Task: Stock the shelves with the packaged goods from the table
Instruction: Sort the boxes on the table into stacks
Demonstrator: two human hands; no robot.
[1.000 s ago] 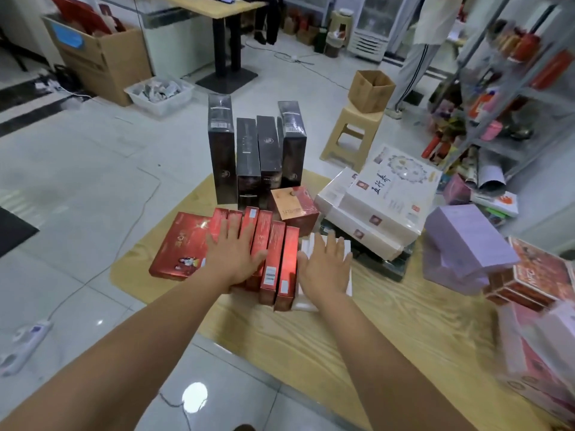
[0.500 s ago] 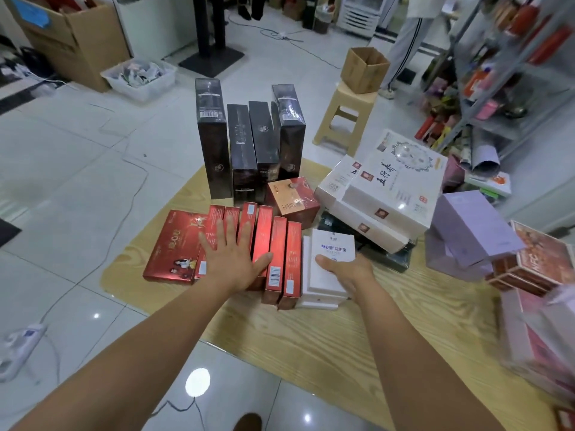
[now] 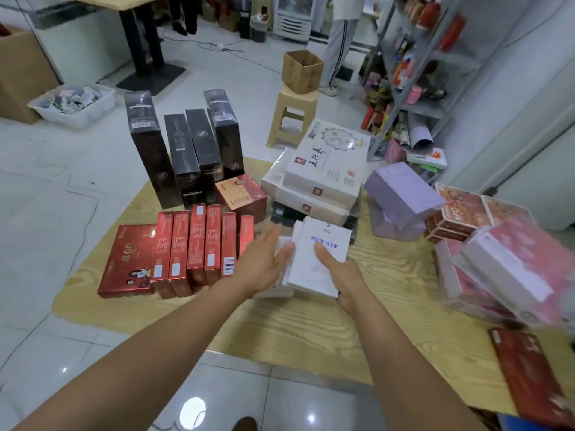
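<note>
A white box with blue lettering is lifted off the wooden table, tilted. My right hand grips its near right corner, thumb on top. My left hand has straight fingers touching the box's left edge. Another white box lies flat under it, mostly hidden. Left of my hands stand several slim red boxes beside a flat red box. Tall black boxes stand at the back.
Large white flat boxes are stacked behind, purple boxes and pink boxes to the right. A metal shelf rack with goods stands at the far right. A stool carries a cardboard box; a person stands behind it.
My left hand left the red boxes and moved right to the white box. My right hand took hold of the white box and raised it off the one below.
</note>
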